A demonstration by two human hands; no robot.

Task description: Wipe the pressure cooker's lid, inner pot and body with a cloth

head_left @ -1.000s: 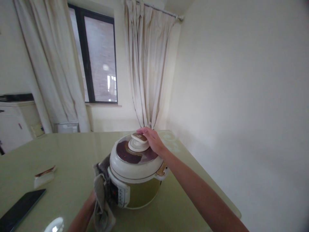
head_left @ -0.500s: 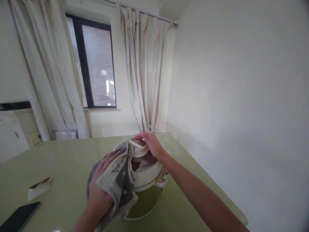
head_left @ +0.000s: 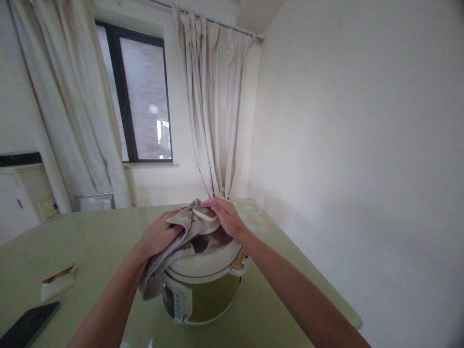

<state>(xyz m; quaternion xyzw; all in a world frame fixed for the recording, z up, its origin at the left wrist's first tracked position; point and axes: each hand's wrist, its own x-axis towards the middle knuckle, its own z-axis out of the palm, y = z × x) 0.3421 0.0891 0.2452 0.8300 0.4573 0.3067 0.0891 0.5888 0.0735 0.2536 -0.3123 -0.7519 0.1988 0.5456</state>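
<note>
A round rice cooker [head_left: 213, 295] with a white lid and a control panel on its front left stands on the green table. My left hand [head_left: 161, 233] presses a grey patterned cloth [head_left: 181, 244] against the far left part of the lid, its fingers partly under a fold. The cloth drapes down the cooker's left side. My right hand [head_left: 225, 215] rests on the raised top of the lid, fingers laid across the handle piece [head_left: 205, 213].
On the green table [head_left: 101, 251] lie a dark phone [head_left: 31, 323] at the near left and a small whitish packet [head_left: 58, 282] behind it. A wall [head_left: 344, 145] runs along the right side. Curtains [head_left: 213, 106] and a window [head_left: 145, 96] are beyond the table.
My left hand has moved up and away with the cloth, from the lid's front left to its far left. The control panel now shows. My right hand stays on the lid top.
</note>
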